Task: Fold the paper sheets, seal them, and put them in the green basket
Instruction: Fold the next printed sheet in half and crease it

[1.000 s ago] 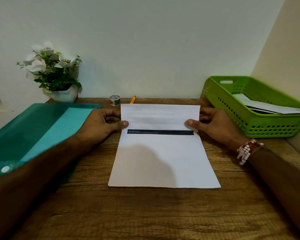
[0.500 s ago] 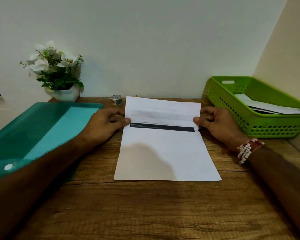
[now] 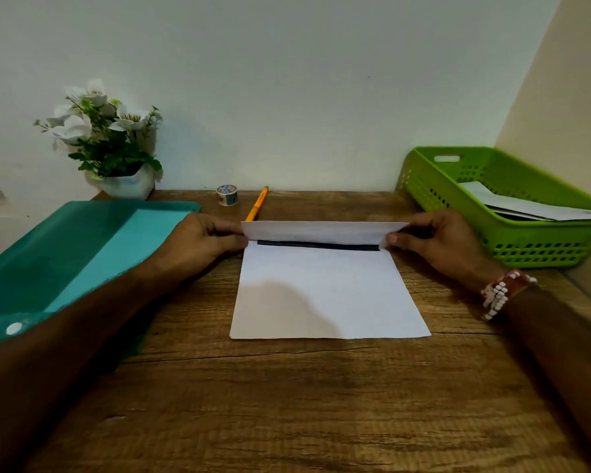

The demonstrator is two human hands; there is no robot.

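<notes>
I see the sheet lying flat in the middle of the table, near edge square to me. Its far strip is lifted and turned over toward me as a narrow flap, and a dark printed band shows just under that flap. My left hand pinches the flap's left end, thumb in front and fingers curled behind. My right hand pinches the right end the same way, so both hands are closed on the sheet. A beaded bracelet sits on the right wrist.

The basket stands to the right against the wall corner, just beside the right hand, with white papers already lying in it. Beyond the sheet, a pen lies angled toward the wall with its near end reaching the flap's far edge. A tape roll stands just left of the pen. A teal folder lies on the left, partly under my left forearm, and a plant in a white pot stands behind it by the wall.
</notes>
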